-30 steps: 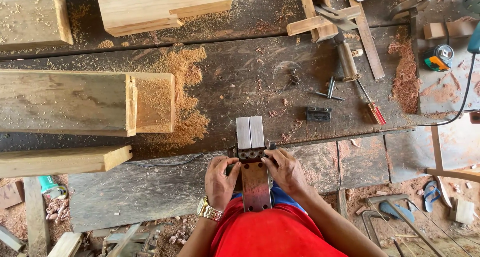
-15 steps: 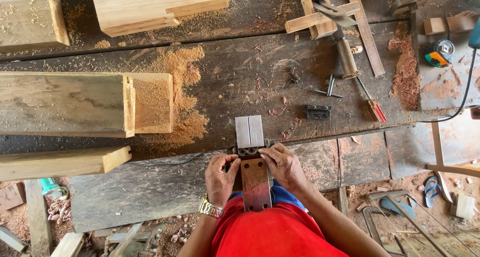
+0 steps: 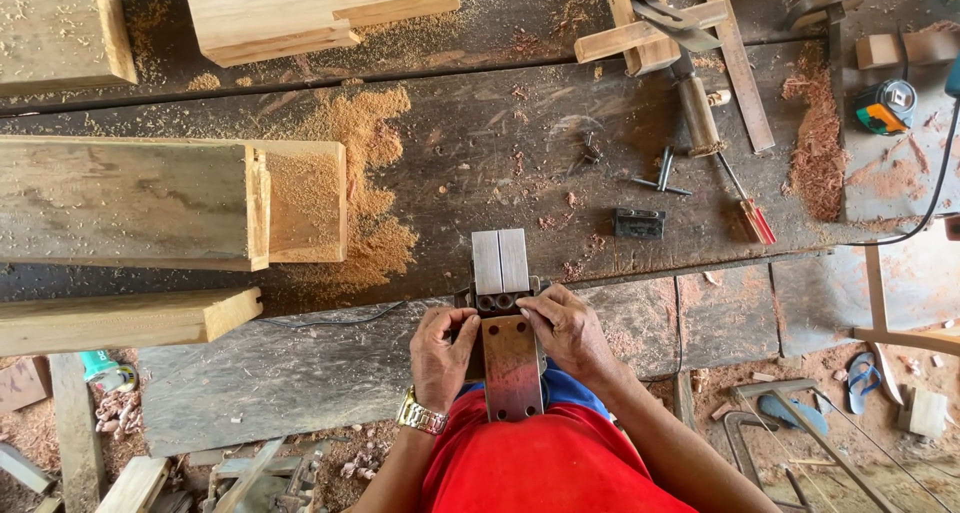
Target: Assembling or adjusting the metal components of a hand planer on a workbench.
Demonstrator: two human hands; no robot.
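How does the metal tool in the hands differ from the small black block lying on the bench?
The metal tool is long, rusty brown with a grey end; the black block is short, dark and lies crosswise. The tool is gripped by the left hand and right hand at the bench edge; the block lies untouched farther in. Both look metallic, with sawdust around them.

Two hands (image 3: 440, 358) (image 3: 572, 331), four timber blocks (image 3: 130, 203), one screwdriver (image 3: 745, 203), one tape measure (image 3: 885, 106)

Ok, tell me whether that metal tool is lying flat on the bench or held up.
Held up: both hands, left hand and right hand, grip the metal tool at the workbench edge, its rusty plate over the lap.
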